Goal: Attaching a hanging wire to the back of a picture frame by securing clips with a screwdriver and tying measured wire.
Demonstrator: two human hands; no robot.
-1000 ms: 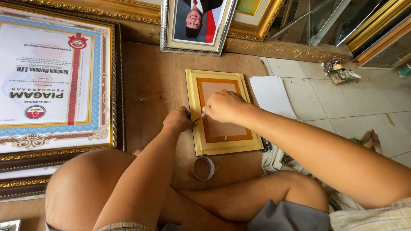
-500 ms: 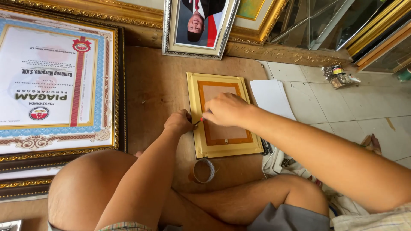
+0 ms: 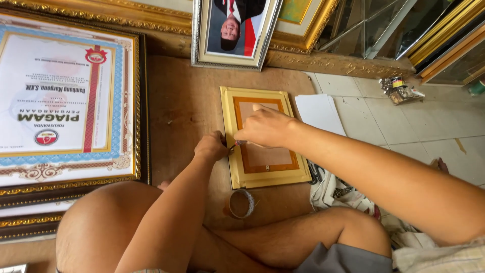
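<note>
Brown wooden board [image 3: 187, 101] on the floor carries a small gold rectangular picture frame [image 3: 262, 136], lying back side up. Left hand [image 3: 211, 147] presses its left edge, fingers curled closed. Right hand [image 3: 268, 126] rests on the backing, fingers gripping a small tool [image 3: 238, 144]. Tape roll [image 3: 241, 203] lies just below.

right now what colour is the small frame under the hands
Golden yellow small frame with an orange-brown inner border, seen in the head view.
</note>
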